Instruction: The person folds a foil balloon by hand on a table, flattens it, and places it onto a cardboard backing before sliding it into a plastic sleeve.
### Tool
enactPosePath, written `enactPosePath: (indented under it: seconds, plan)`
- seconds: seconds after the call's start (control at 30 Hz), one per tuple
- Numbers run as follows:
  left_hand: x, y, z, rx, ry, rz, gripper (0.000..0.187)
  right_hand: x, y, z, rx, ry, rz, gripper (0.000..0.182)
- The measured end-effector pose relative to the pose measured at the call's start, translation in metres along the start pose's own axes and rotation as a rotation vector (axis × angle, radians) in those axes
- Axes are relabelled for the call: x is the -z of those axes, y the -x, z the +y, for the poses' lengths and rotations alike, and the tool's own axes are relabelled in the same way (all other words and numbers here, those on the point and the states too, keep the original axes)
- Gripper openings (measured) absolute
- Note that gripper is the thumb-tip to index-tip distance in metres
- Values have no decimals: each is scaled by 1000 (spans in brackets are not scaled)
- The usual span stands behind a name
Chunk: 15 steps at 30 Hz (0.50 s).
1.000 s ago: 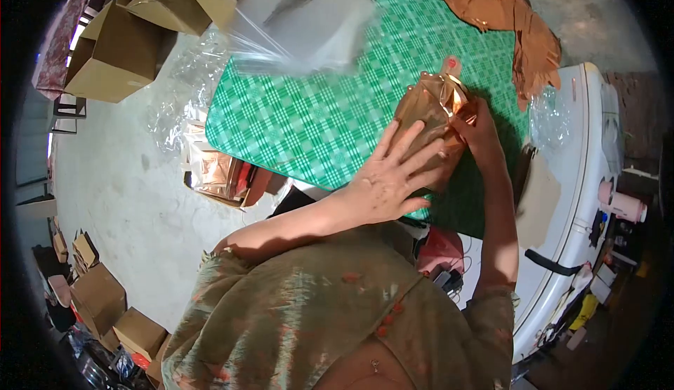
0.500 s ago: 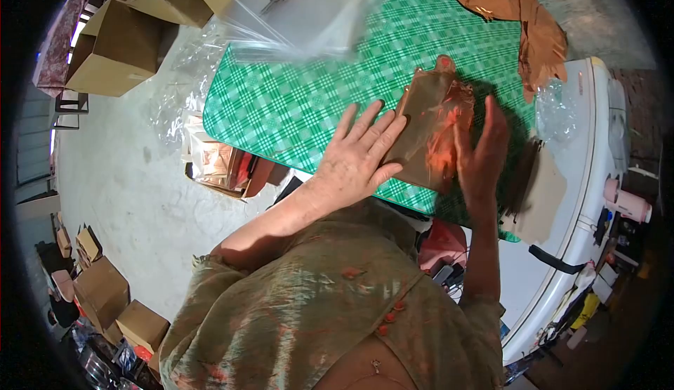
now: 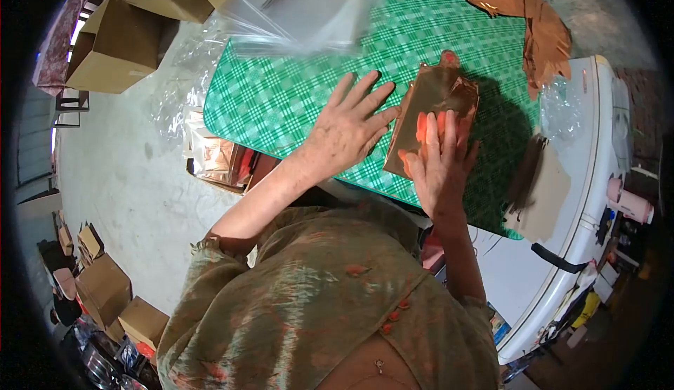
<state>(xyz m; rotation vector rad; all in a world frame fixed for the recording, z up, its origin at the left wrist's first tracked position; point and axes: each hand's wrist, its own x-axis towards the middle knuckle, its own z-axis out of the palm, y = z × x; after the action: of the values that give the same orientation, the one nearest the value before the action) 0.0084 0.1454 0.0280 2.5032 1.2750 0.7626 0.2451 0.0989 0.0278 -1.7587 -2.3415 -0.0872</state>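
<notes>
A flat, shiny copper-coloured packet point(image 3: 427, 95) with a rounded tab at its top end lies on the green checked tablecloth point(image 3: 281, 95). My right hand point(image 3: 441, 169) rests on its lower part, fingers stretched out and pressed flat on the glossy surface, which reflects them in orange-red. To the left of the packet is my left hand point(image 3: 347, 123), palm down over the cloth with fingers spread. The tips of its lower fingers come right to the packet's left edge. Neither hand grasps anything.
A stack of clear plastic bags point(image 3: 302, 18) lies at the table's far left. Crumpled copper-brown wrapping point(image 3: 540, 35) hangs over the far right corner. On the right stands a white appliance point(image 3: 562, 200) with a cardboard piece point(image 3: 544, 193) on it. Open cartons point(image 3: 116, 46) stand at left.
My right hand has moved left from the packet's right edge onto its face and flattened. My left hand has slid left, off the packet onto the cloth.
</notes>
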Motion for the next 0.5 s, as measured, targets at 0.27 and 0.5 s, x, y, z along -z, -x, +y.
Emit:
enactPosePath:
  seconds: [0.27,0.5]
  plan:
    - [-2,1,-4,-8,22,10,39,1,1,-1,3,21,-65,82]
    - [-11,-17,3,71,180,183,28,2,1,-1,25,39,-75,80]
